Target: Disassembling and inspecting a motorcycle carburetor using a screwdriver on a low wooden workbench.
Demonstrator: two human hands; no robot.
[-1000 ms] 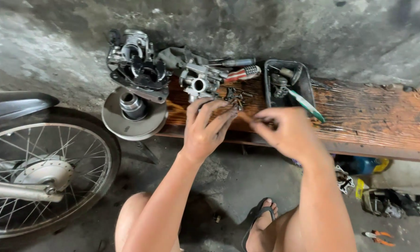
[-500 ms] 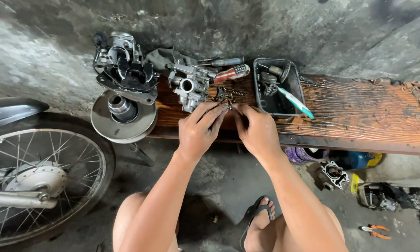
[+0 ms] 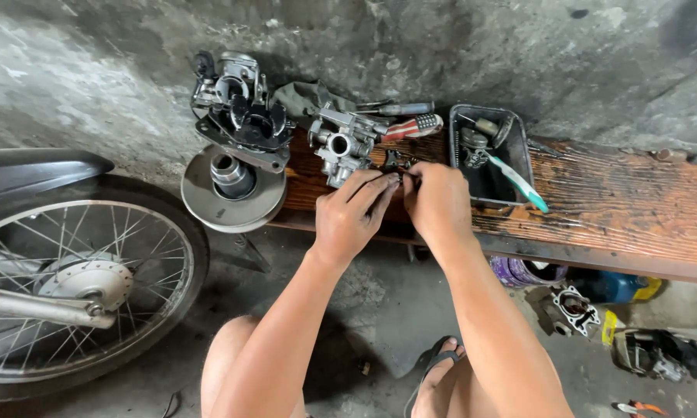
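Observation:
My left hand and my right hand meet over a worn wooden bench, fingertips pinched together on a small metal part that is mostly hidden by the fingers. Just beyond the fingertips lie a grey carburetor body and several small dark loose parts. A screwdriver with a red and clear handle lies behind them.
A black tray with a spring, small parts and a teal-handled toothbrush sits right of my hands. A round clutch pulley and an engine assembly stand at the bench's left end. A spoked motorcycle wheel is at left. More parts lie under the bench.
My right hand moved left to join the left hand, and both now pinch a small piece together. The view has shifted slightly.

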